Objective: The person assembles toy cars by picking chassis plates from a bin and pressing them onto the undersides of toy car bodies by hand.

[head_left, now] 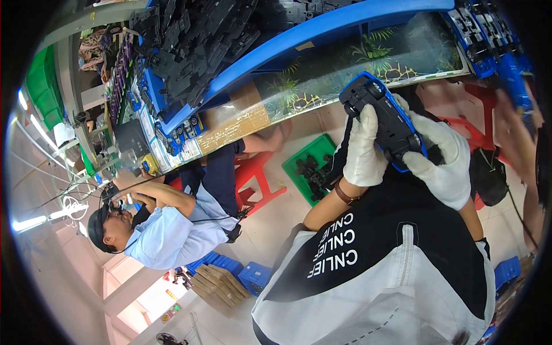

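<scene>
A blue toy car [395, 119] is turned underside up, so its black chassis and wheels show. My left hand [363, 154], in a white glove, grips its left side with the thumb lying on the chassis. My right hand [445, 158], gloved in white too, closes round the right side, with its thumb near the lower end. The fingers beneath the car are hidden. I hold it in front of the edge of the workbench [339, 77], above my lap.
A large blue bin [322, 33] of black chassis parts [201, 52] stands on the bench. Several blue toy cars [471, 37] lie at the upper right, near another person's blurred hand [512, 135]. A green crate [293, 164] and red stool [259, 181] stand below. A co-worker [167, 224] sits left.
</scene>
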{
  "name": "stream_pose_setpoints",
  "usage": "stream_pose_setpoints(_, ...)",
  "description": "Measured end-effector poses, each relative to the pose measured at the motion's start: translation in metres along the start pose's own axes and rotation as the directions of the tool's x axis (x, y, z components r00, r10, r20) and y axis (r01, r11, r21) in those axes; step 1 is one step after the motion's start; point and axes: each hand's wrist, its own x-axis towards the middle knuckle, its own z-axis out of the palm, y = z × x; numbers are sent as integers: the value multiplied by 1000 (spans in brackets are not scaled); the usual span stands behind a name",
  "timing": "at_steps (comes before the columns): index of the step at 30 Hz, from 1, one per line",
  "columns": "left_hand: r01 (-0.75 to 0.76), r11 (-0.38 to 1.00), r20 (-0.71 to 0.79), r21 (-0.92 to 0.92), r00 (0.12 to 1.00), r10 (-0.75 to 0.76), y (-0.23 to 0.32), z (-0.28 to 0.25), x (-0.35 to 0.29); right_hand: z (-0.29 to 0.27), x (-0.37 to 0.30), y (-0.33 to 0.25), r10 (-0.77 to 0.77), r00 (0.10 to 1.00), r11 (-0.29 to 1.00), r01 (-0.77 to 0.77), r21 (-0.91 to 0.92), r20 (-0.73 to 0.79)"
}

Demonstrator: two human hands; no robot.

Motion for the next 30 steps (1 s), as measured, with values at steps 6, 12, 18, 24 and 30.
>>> stream_pose_setpoints(6, 94, 986, -134, 139, 988, -76, -4, 21, -7, 7, 30, -21, -7, 960, 984, -44, -175, -279)
stream_pose_setpoints(12, 245, 919, -176, 307, 964, -198, -6, 10, -11, 14, 32, -13, 17, 987, 983, -45, -179, -158)
stream_pose_setpoints(18, 271, 860, -170, 433, 961, -217, -10, -1, -14, 14, 18, -12, 66, 994, 978, -82, -194, -87)
stream_pose_setpoints(24, -59, 982, -67, 181, 995, 72, -13, 2, -19, 14, 1, -25, 127, 983, 961, -155, -230, -132)
stream_pose_setpoints(30, -233, 967, -77, -103, 971, 225, -30, -15, -16, 23, -2, -25, 133, 991, 836, -106, -539, 12)
